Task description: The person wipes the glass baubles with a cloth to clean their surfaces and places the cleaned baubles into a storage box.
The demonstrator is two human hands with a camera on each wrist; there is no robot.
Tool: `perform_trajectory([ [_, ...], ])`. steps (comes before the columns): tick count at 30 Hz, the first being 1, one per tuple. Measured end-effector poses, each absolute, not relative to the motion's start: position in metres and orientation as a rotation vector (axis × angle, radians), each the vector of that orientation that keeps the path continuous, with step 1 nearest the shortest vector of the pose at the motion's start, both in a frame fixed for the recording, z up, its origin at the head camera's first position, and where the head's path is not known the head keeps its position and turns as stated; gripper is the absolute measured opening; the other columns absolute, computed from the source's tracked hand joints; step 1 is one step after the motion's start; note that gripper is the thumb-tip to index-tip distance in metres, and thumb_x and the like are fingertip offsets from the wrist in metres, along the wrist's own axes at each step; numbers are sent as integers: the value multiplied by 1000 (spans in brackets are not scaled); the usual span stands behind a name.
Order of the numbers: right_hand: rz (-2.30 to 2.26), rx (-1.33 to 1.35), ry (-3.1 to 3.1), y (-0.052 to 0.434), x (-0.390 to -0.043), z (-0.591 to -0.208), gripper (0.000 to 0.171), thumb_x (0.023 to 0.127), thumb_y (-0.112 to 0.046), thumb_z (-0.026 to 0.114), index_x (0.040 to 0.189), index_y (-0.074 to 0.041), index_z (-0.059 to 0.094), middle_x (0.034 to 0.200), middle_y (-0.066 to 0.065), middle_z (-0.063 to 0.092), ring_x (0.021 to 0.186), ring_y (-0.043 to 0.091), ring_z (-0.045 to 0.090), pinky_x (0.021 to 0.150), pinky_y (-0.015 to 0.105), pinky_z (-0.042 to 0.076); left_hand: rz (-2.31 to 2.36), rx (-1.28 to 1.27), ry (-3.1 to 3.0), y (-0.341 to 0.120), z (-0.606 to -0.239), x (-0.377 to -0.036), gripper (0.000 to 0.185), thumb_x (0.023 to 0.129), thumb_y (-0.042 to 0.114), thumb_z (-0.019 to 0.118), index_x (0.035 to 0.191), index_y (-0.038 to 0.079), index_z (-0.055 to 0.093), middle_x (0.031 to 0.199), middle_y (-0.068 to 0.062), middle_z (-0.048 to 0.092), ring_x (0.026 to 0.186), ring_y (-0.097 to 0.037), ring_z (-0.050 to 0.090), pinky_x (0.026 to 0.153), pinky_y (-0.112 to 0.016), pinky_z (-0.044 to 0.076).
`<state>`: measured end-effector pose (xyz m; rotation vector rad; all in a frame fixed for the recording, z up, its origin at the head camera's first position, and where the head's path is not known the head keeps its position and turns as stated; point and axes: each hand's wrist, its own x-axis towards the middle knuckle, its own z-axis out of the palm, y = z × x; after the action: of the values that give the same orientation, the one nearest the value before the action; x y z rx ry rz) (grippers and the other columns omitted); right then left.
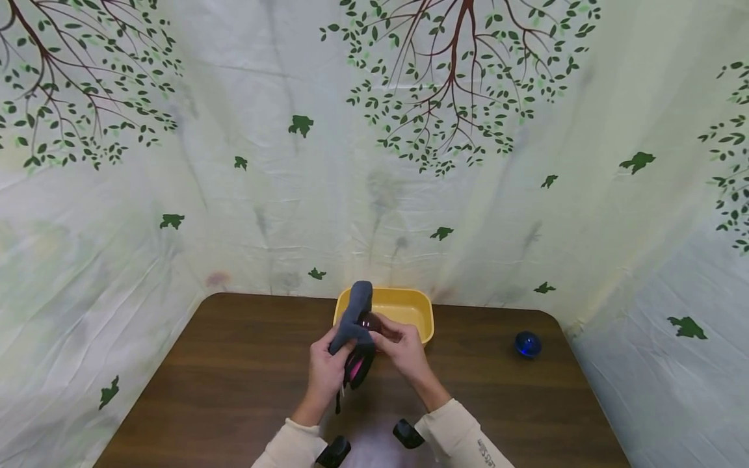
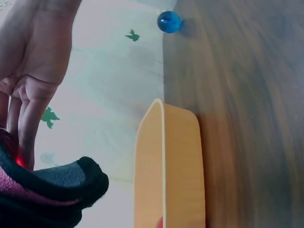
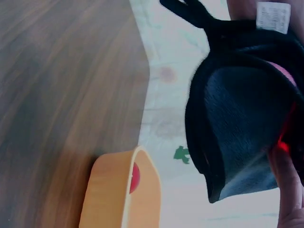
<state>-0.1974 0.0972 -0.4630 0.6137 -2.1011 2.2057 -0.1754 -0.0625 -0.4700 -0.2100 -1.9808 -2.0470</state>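
Head view: both hands are raised above the dark brown wooden tabletop [image 1: 234, 364], just in front of the shallow yellow plastic tub [image 1: 412, 305], working on a grey fleece slipper with black trim and pink lining [image 1: 354, 325]. The left hand [image 1: 325, 372] has its fingers curled round the slipper's grey upper, and the right hand [image 1: 404, 346] pinches something small and reddish at the slipper's opening; what it is cannot be told. A small shiny blue ball [image 1: 528, 344] lies well apart on the tabletop, toward the right edge. Left wrist view: the right hand's fingers [image 2: 28, 109] press into the slipper [image 2: 57, 190], a red glow at their tips, with the tub [image 2: 171, 166] and ball [image 2: 169, 22] beyond. Right wrist view: the slipper's grey inside [image 3: 242, 118] gapes open, a red round thing showing in the tub [image 3: 118, 194]. The step in hand looks like fitting the small item into the slipper; the next move calls for holding the opening wide while the fingertips push deeper
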Motion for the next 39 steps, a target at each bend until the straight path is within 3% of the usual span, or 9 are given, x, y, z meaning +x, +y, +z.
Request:
perform_trajectory([
  [5, 2079, 926, -2024, 99, -201, -472, 55, 83, 10, 68, 134, 11, 47, 136, 29, 47, 123, 27, 51, 97, 33, 44, -2184, -75, -1843, -61, -470, -178, 25, 93, 4, 61, 109, -16, 62, 87, -3, 71, 78, -6, 65, 73, -21, 54],
  [8, 1992, 1050, -2036, 102, -201, -472, 58, 82, 10, 68, 136, 11, 45, 141, 29, 42, 129, 32, 44, 100, 35, 42, -2254, -35, -1792, -61, -470, -178, 29, 96, 7, 58, 110, -18, 59, 82, 6, 69, 76, -7, 64, 71, -20, 54],
  [12, 1982, 998, -2073, 104, -201, -473, 57, 82, 10, 67, 135, 11, 46, 136, 30, 48, 123, 33, 50, 97, 35, 45, -2232, -73, -1833, -60, -471, -176, 26, 95, 4, 59, 109, -18, 60, 81, 6, 69, 75, -6, 63, 71, -20, 53],
  [17, 2112, 713, -2130, 101, -199, -473, 44, 91, 0, 62, 132, 11, 51, 124, 29, 57, 109, 26, 62, 86, 34, 53, -2060, -221, -1945, -58, -472, -175, 30, 88, -2, 66, 117, -9, 63, 106, -13, 70, 94, -13, 66, 81, -20, 53],
  [22, 2196, 495, -2143, 98, -195, -471, 38, 96, -14, 60, 126, 8, 58, 115, 27, 63, 95, 23, 69, 72, 34, 58, -2040, -326, -1952, -58, -474, -174, 50, 85, -3, 68, 134, 1, 55, 137, -15, 52, 124, -25, 52, 93, -26, 48],
  [26, 2206, 592, -2080, 98, -195, -472, 40, 93, -7, 63, 129, 9, 54, 122, 28, 59, 103, 21, 65, 79, 32, 56, -2054, -267, -1908, -57, -475, -175, 38, 87, -4, 66, 124, -6, 61, 119, -16, 65, 106, -15, 63, 86, -23, 51],
  [31, 2080, 894, -1998, 100, -199, -476, 52, 84, 6, 68, 133, 11, 49, 130, 31, 52, 116, 20, 57, 92, 30, 49, -2153, -103, -1813, -57, -474, -178, 22, 93, 3, 62, 104, -16, 63, 84, 1, 69, 78, -7, 64, 73, -20, 54],
  [36, 1945, 1092, -2004, 103, -202, -478, 61, 80, 9, 71, 136, 9, 47, 138, 30, 44, 127, 29, 47, 97, 34, 45, -2307, 39, -1744, -58, -471, -178, 26, 97, 13, 58, 106, -11, 64, 81, 6, 69, 75, -8, 63, 69, -20, 54],
  [39, 1932, 1023, -2059, 104, -201, -478, 59, 81, 8, 70, 135, 9, 48, 134, 29, 50, 121, 33, 53, 93, 35, 48, -2309, 6, -1772, -58, -471, -176, 26, 96, 10, 58, 108, -13, 63, 82, 5, 68, 76, -9, 63, 71, -21, 54],
])
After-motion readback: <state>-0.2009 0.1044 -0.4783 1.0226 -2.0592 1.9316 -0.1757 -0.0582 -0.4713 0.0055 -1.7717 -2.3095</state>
